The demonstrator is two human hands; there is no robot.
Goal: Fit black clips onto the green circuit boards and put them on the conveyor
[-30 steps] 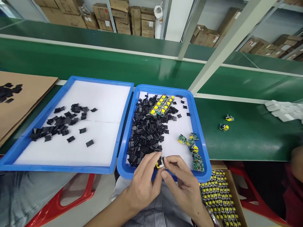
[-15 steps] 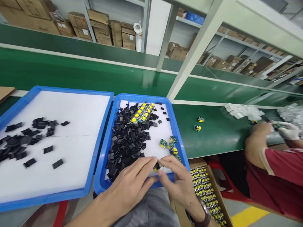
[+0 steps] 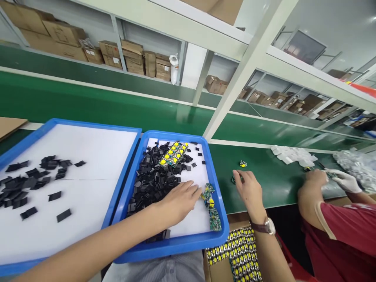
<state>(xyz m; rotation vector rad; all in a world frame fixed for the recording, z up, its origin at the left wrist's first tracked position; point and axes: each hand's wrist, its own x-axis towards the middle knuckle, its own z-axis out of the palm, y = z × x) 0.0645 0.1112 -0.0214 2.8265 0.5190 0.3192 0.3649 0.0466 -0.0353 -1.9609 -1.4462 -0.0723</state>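
My left hand (image 3: 183, 199) reaches across the blue tray (image 3: 119, 235), palm down and fingers stretched out. Its fingertips lie beside small green circuit boards (image 3: 215, 219) with yellow parts along the tray's right side. Heaped under and beyond that hand are black folded plastic pieces (image 3: 152, 172), and a strip of circuit boards with yellow discs (image 3: 174, 154) rests on them. On the green bench, my right hand (image 3: 249, 192) has thumb and fingers around a small circuit board (image 3: 234, 179), which they partly cover. A similar loose board (image 3: 243, 163) lies just beyond it.
A second blue tray (image 3: 96, 127) at left bears scattered black pieces. Below the bench edge, a carton holds rows of yellow-disc boards (image 3: 243, 250). A co-worker's gloved hand (image 3: 346, 181) is at right, near white parts (image 3: 293, 154). A slanting post (image 3: 229, 98) rises behind.
My hands have moved apart from a small dark part they held together. My right hand has gone right to a board on the bench; my left has opened over the tray. The view has tilted up.
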